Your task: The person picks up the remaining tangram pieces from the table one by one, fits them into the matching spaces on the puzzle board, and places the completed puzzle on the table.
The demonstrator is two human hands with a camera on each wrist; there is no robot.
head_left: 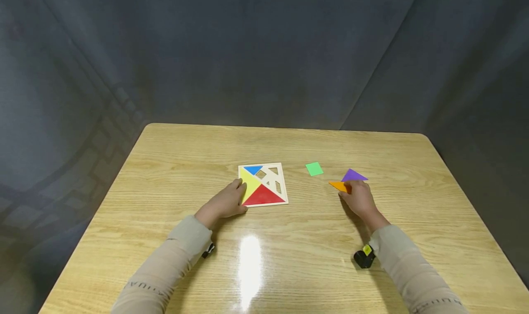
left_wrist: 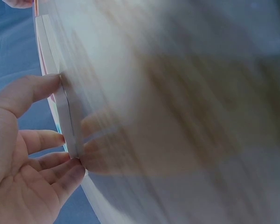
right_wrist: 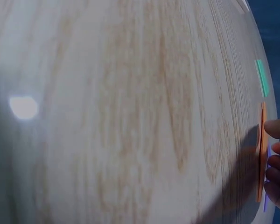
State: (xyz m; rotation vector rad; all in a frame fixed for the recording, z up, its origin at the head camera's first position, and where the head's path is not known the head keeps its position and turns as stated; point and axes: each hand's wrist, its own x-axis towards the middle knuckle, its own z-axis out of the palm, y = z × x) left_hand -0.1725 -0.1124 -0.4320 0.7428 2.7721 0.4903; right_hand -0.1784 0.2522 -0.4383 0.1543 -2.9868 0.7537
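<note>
A white tangram tray (head_left: 283, 185) lies left of the table's middle, with a yellow triangle (head_left: 249, 183), a red triangle (head_left: 264, 195) and a small blue triangle (head_left: 252, 169) in it. My left hand (head_left: 226, 200) grips the tray's left side, thumb near the front corner and fingers along the edge. In the left wrist view, thumb and fingertips press the tray's white edge (left_wrist: 66, 112). My right hand (head_left: 358, 199) pinches a flat orange piece (head_left: 337, 185), seen nearly edge-on in the right wrist view. Just behind that hand lies a purple triangle (head_left: 353, 174).
A green square (head_left: 314, 169) lies on the wooden table (head_left: 186, 153) between the tray and the purple triangle. Several cut-out openings show in the tray's right half. Dark curtains (head_left: 256, 57) hang behind and beside the table.
</note>
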